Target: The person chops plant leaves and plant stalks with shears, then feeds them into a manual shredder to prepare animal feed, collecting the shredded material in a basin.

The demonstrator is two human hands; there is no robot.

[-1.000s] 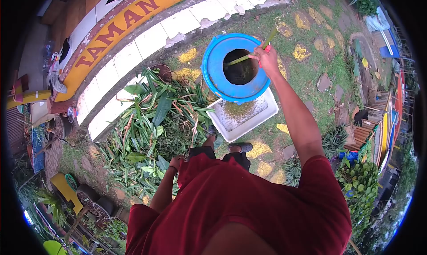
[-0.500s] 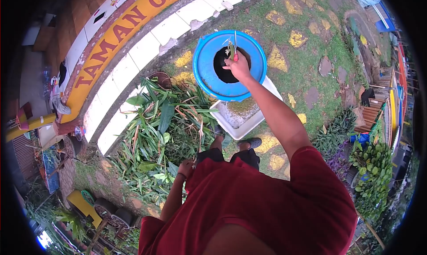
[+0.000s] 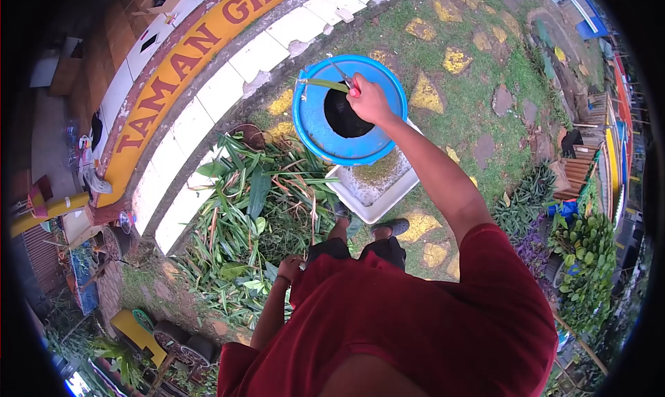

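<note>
My right hand (image 3: 368, 100) is closed over the blue barrel (image 3: 313, 130), near its round dark opening. It grips a red-handled cutting tool (image 3: 354, 90) with a thin metal blade, whose exact kind I cannot make out. A green stalk (image 3: 322, 84) sticks out leftward from the same hand, above the barrel's top, with small pale bits at its far end. My left hand (image 3: 290, 266) hangs low beside my dark shorts, near a heap of cut leaves (image 3: 258, 189). Its fingers are too small and partly hidden to read.
Beneath the barrel lies a white tray (image 3: 370, 210) with dirt in it. A curved wall with a yellow lettered band (image 3: 181, 57) runs along the left. Yellow stepping stones (image 3: 425, 95) dot the grass. Potted plants (image 3: 585, 258) stand at the right.
The green stalk has swung from pointing upward to pointing left, and the blade now slants up-left. My view has shifted slightly. My left hand stays by my shorts.
</note>
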